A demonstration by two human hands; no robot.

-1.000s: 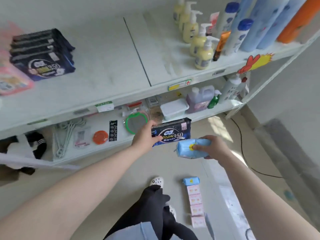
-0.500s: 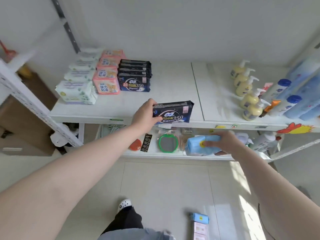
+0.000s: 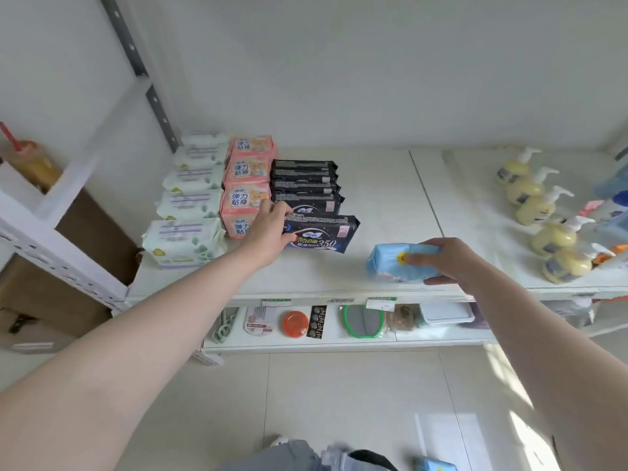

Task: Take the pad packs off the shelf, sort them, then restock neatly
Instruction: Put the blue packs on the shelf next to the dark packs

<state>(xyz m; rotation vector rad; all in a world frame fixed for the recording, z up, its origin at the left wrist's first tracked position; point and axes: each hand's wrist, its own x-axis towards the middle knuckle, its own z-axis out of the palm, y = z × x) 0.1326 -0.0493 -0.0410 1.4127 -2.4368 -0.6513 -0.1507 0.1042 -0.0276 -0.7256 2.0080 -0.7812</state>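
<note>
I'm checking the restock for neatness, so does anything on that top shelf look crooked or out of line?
The front dark pad pack, held by the left hand, juts right of its row. The blue pack in the right hand has no row.

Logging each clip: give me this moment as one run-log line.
phase: restocking | left hand: grips dark pad pack at front of dark row | right hand: holds blue pad pack over shelf

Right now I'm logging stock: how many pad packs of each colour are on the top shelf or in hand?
White soft packs with purple print: 5
Pink plastic packs: 4
Black plastic packs: 5, one held by the left hand
Light blue soft pack: 1, in the right hand
Total: 15
</note>
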